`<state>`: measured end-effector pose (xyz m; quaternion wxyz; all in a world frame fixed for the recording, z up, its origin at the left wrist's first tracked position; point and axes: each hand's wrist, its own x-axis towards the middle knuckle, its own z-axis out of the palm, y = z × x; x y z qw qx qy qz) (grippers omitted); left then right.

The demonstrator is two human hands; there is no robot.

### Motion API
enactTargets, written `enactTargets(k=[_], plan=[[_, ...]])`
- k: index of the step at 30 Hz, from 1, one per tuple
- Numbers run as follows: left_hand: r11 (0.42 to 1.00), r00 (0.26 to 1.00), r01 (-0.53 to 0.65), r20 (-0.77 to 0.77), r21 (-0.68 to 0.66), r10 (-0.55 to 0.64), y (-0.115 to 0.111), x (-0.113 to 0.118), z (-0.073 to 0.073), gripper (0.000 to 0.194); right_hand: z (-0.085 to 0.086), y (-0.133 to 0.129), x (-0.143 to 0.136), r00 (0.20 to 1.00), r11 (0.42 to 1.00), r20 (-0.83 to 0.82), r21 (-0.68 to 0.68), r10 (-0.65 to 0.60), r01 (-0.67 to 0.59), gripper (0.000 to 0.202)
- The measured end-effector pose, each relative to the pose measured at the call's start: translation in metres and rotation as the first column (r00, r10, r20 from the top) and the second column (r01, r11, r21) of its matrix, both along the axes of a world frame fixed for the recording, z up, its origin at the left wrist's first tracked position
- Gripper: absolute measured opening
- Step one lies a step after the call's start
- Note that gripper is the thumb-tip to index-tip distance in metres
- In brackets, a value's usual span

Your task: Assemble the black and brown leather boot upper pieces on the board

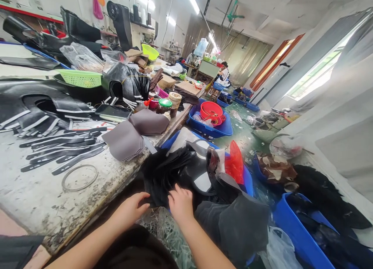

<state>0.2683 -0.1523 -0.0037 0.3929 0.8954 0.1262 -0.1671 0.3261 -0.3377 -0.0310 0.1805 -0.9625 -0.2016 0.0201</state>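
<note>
My left hand (132, 207) reaches to the near left edge of a pile of black material pieces (167, 168), thumb and fingers apart, with nothing visible between them. Fingers extended, my right hand (181, 205) rests at the pile's near side, with nothing seen in its grasp. The pile lies in a blue bin (247, 179) beside the table. White-patched pieces (202, 182) and a red plastic bag (234, 162) are in the same bin. Dark grey sheets (234, 224) drape over its near right side.
On the worktable (29, 199) at left lie brown-grey folded pieces (124, 139), black strips (64, 144), a metal ring (79, 177), a phone (113, 111) and a green-lidded jar (164, 105). Another blue bin (303, 234) stands at right. A red basin (211, 111) sits farther off.
</note>
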Motion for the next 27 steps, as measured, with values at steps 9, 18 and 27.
enactTargets(k=[9,18,27], plan=[[0.999,1.000,0.001,0.012,0.034,-0.002,-0.001,-0.007,0.001,0.033,0.011,0.008,0.003,0.999,0.999,-0.025,0.026,0.019,-0.019,0.015],[1.000,1.000,0.000,-0.002,0.027,0.000,-0.001,-0.013,0.002,0.032,0.009,-0.002,0.011,0.999,0.999,-0.026,-0.037,-0.027,0.026,0.014],[1.000,1.000,-0.006,-0.009,0.006,0.006,0.000,-0.014,0.004,0.030,0.013,-0.010,0.018,0.997,0.993,-0.060,-0.108,-0.053,0.046,0.014]])
